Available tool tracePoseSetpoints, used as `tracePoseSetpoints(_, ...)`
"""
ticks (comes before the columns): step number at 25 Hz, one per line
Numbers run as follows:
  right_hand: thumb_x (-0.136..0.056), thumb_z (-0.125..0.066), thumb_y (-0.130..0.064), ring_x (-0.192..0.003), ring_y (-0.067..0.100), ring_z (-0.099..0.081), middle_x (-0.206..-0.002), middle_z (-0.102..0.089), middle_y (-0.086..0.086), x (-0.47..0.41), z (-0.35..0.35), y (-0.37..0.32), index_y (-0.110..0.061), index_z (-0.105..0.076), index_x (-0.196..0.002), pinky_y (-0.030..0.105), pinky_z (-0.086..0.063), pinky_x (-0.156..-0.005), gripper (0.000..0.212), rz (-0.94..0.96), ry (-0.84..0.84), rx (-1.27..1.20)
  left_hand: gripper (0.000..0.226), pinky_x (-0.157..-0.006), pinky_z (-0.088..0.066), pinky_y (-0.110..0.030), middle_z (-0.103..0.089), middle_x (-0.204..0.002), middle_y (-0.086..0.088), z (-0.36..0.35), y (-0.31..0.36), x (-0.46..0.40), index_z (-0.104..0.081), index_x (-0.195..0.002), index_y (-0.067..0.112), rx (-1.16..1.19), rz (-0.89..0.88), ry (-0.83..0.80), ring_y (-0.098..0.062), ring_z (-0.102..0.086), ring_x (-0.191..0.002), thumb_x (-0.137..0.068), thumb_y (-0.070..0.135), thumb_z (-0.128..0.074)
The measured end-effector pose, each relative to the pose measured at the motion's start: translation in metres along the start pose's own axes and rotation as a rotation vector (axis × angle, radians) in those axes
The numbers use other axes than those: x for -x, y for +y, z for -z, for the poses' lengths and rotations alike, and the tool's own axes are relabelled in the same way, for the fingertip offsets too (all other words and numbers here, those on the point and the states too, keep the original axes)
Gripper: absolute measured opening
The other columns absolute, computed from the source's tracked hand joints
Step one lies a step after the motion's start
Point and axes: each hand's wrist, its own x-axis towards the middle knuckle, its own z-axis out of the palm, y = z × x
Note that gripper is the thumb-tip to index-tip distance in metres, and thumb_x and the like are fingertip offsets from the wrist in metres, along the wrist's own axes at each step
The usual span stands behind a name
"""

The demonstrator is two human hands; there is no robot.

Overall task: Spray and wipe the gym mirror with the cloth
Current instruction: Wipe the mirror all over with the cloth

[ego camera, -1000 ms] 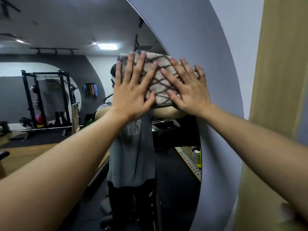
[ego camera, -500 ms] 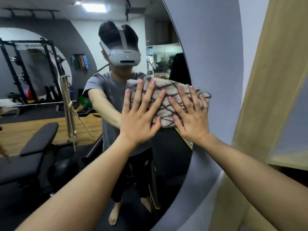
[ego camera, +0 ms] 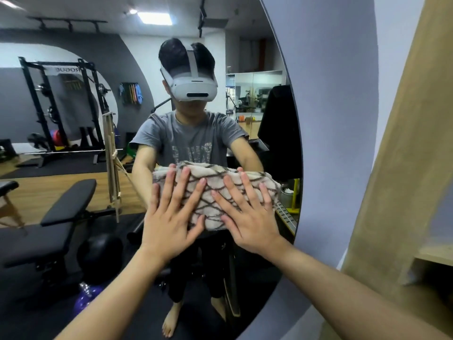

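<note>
A folded cream cloth [ego camera: 213, 190] with a brown diamond pattern lies flat against the large curved gym mirror [ego camera: 73, 143], near the mirror's right edge. My left hand [ego camera: 171, 217] presses on the cloth's left part with fingers spread and straight. My right hand [ego camera: 250, 217] presses on its right part the same way. Both arms reach forward from the bottom of the view. No spray bottle is in view.
The mirror reflects a person in a headset, a black weight bench [ego camera: 56, 217], a squat rack [ego camera: 61, 106] and a wooden floor. A pale purple wall [ego camera: 331, 119] borders the mirror on the right. Beyond it stands a wooden panel [ego camera: 404, 168].
Both hands have slid the cloth down the mirror, from high on the glass to about chest height of the reflection. The camera has tilted down with them.
</note>
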Motion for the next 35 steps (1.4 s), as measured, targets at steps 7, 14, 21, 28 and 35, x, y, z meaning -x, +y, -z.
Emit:
tracePoseSetpoints(7, -0.106, -0.042, -0.049, -0.159, 0.037, -0.025, -0.171, -0.031, 0.006, -0.136, 0.055, 0.076, -0.036, -0.035, -0.164, 0.064, -0.023, -0.123, 0.06, 0.059, 0.214, 0.134, 0.08, -0.125, -0.007, -0.064, -0.014, -0.168, -0.027, 0.044, -0.034, -0.14, -0.02, -0.164, 0.014, -0.089, 0.065, 0.143, -0.048, -0.011, -0.156, -0.1, 0.061, -0.031)
tracePoseSetpoints(14, -0.107, -0.042, -0.046, -0.158, 0.04, -0.025, -0.171, -0.031, 0.012, -0.1, 0.051, 0.118, -0.033, -0.033, -0.165, 0.068, -0.024, -0.121, 0.06, -0.035, 0.231, 0.172, 0.075, -0.125, -0.007, -0.064, -0.019, -0.167, -0.025, 0.033, 0.015, -0.155, -0.024, -0.163, 0.015, -0.032, 0.006, 0.129, -0.048, -0.015, -0.155, -0.1, 0.054, -0.036)
tracePoseSetpoints(21, -0.106, -0.046, -0.041, -0.161, 0.04, -0.016, -0.175, -0.016, 0.008, 0.015, 0.006, 0.066, -0.032, -0.028, -0.166, 0.068, -0.018, -0.123, 0.063, -0.1, 0.098, 0.054, 0.074, -0.127, -0.006, -0.059, -0.017, -0.169, -0.017, -0.002, 0.05, -0.055, -0.028, -0.162, 0.017, 0.124, -0.086, 0.033, -0.04, -0.007, -0.158, -0.098, 0.046, -0.051)
tracePoseSetpoints(28, -0.102, -0.051, -0.042, -0.161, 0.038, -0.015, -0.176, -0.017, 0.005, 0.052, -0.039, -0.102, -0.034, -0.03, -0.165, 0.066, -0.022, -0.122, 0.067, -0.017, -0.125, -0.051, 0.082, -0.127, -0.007, -0.055, -0.006, -0.172, -0.015, -0.003, -0.031, 0.118, -0.019, -0.165, 0.021, -0.02, 0.002, -0.198, -0.036, -0.006, -0.159, -0.096, 0.047, -0.055)
tracePoseSetpoints(35, -0.105, -0.047, -0.049, -0.162, 0.033, -0.014, -0.176, -0.017, 0.001, -0.146, 0.002, -0.159, -0.04, -0.025, -0.166, 0.063, -0.016, -0.125, 0.066, 0.021, 0.061, -0.033, 0.082, -0.128, -0.004, -0.058, 0.002, -0.17, -0.024, 0.079, -0.193, 0.034, -0.008, -0.165, 0.015, -0.044, 0.059, -0.086, -0.041, 0.001, -0.158, -0.101, 0.055, -0.04)
